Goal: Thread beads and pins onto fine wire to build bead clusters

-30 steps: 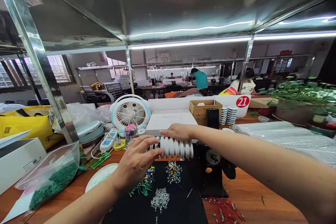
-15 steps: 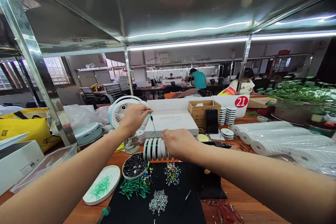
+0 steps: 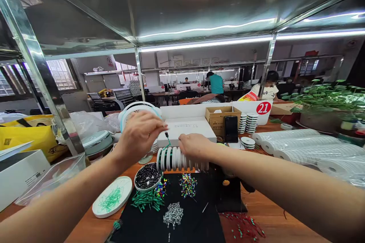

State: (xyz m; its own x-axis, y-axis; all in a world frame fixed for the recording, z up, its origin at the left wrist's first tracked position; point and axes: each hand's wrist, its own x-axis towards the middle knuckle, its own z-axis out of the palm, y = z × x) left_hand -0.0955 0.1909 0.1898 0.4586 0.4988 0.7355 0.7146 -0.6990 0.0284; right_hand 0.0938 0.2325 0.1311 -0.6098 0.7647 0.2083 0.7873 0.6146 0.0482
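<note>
Where one left hand (image 3: pixel 139 131), grip pinched on one black-ended green strand (image 3: pixel 169 142), hangs near one row of white spools (image 3: pixel 174 159), right hand (image 3: pixel 196 146) atop them, its closure undiscernible, a slanting pull could snag the strand on a rim

White spools (image 3: pixel 178 159), green thread (image 3: pixel 169 142); black mat (image 3: pixel 148 228); multicoloured beads (image 3: pixel 188 185); green tubes (image 3: pixel 146 199).

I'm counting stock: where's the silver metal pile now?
Low centre, head view: the silver pile lies on the black mat, right of the green tubes.
</note>
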